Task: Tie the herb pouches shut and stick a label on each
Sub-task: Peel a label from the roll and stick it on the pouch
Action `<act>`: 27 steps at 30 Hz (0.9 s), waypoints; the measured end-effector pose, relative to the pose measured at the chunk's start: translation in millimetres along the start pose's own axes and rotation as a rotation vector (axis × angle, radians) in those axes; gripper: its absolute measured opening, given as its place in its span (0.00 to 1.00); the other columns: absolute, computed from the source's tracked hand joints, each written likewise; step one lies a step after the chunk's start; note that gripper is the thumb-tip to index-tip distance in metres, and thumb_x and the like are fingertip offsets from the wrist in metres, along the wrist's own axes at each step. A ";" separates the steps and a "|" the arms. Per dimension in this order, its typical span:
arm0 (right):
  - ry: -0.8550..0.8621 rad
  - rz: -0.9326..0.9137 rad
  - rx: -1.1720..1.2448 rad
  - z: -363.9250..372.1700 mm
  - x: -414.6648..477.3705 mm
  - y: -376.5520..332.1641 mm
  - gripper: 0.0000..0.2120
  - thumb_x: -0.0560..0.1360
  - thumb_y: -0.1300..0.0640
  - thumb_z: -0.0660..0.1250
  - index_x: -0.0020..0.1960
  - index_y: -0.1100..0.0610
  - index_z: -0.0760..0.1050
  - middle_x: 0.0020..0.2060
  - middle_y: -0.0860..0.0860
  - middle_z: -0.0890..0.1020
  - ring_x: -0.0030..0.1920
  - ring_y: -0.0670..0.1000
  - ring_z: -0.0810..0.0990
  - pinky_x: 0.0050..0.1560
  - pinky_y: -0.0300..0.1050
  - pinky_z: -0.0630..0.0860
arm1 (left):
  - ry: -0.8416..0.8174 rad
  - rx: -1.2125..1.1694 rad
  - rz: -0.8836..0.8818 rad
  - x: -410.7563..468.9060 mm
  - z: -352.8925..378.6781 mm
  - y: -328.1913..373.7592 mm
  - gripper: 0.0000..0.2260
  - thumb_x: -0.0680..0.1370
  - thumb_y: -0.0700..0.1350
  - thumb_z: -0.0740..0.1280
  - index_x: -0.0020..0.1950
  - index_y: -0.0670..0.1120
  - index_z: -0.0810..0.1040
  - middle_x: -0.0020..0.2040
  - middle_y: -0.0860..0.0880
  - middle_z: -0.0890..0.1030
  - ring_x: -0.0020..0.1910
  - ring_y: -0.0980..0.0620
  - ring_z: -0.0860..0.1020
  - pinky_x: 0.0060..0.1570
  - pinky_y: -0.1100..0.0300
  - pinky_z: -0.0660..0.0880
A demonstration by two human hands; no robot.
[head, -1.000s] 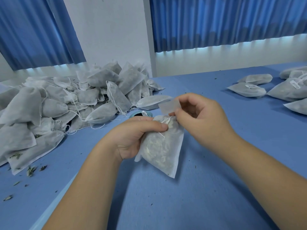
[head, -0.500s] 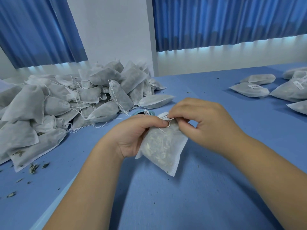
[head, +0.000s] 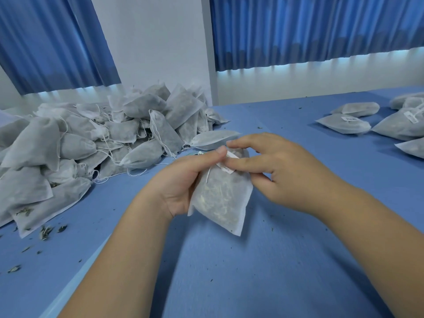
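Observation:
My left hand (head: pixel 183 180) grips a white mesh herb pouch (head: pixel 221 198) by its left side, thumb up near the tied neck, and holds it just above the blue table (head: pixel 252 283). A small white label (head: pixel 227 165) lies across the top of the pouch. My right hand (head: pixel 275 171) has its fingers stretched out, with fingertips resting on and beside the label. A short white drawstring end hangs below the thumb.
A large heap of white pouches with loose strings (head: pixel 91 152) fills the left side of the table. Several labelled pouches (head: pixel 344 122) lie at the far right. Dried herb crumbs (head: pixel 46 232) are scattered at the left front. Blue curtains hang behind.
My right hand brought the label down from above onto the pouch top, pinched it there, and now its fingers have straightened over the stuck label. The left hand kept its hold.

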State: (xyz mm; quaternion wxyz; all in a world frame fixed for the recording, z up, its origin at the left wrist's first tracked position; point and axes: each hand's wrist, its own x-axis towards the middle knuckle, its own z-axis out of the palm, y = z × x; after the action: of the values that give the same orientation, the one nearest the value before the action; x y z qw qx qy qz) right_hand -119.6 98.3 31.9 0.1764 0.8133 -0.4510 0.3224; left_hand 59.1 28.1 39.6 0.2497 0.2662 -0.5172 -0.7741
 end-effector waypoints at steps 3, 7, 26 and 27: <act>0.113 0.255 0.315 2.5 0.0 -4.3 0.16 0.70 0.65 0.64 0.50 0.52 0.85 0.55 0.48 0.82 0.55 0.48 0.79 0.56 0.39 0.73 | 0.055 0.033 0.052 1.5 -1.4 -2.1 0.13 0.72 0.44 0.69 0.53 0.39 0.83 0.45 0.43 0.85 0.42 0.47 0.84 0.42 0.55 0.82; 0.195 0.657 0.628 11.2 5.0 -8.8 0.16 0.70 0.53 0.75 0.55 0.43 0.75 0.50 0.41 0.78 0.48 0.40 0.78 0.47 0.33 0.74 | 0.172 0.154 0.164 5.0 2.5 -6.7 0.14 0.72 0.49 0.70 0.49 0.40 0.84 0.44 0.42 0.85 0.40 0.47 0.83 0.41 0.58 0.81; -0.012 1.028 1.129 14.4 1.8 -3.0 0.14 0.77 0.45 0.66 0.44 0.55 0.82 0.40 0.52 0.87 0.41 0.51 0.86 0.41 0.45 0.82 | 0.205 0.236 0.241 13.9 12.1 -20.5 0.10 0.75 0.42 0.73 0.54 0.39 0.82 0.50 0.39 0.85 0.48 0.43 0.83 0.54 0.49 0.78; -0.079 1.028 1.140 15.4 1.5 -3.1 0.16 0.76 0.43 0.65 0.46 0.54 0.82 0.43 0.51 0.87 0.44 0.51 0.86 0.45 0.47 0.82 | 0.245 0.211 0.249 14.4 13.2 -21.7 0.10 0.76 0.43 0.72 0.54 0.38 0.82 0.49 0.39 0.85 0.47 0.43 0.83 0.54 0.48 0.78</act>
State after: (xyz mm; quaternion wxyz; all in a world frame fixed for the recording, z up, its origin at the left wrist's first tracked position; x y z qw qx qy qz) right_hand -110.7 90.1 21.7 -0.4582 0.4775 -0.5426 0.5173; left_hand 37.3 34.8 21.4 0.3753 0.3169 -0.5903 -0.6405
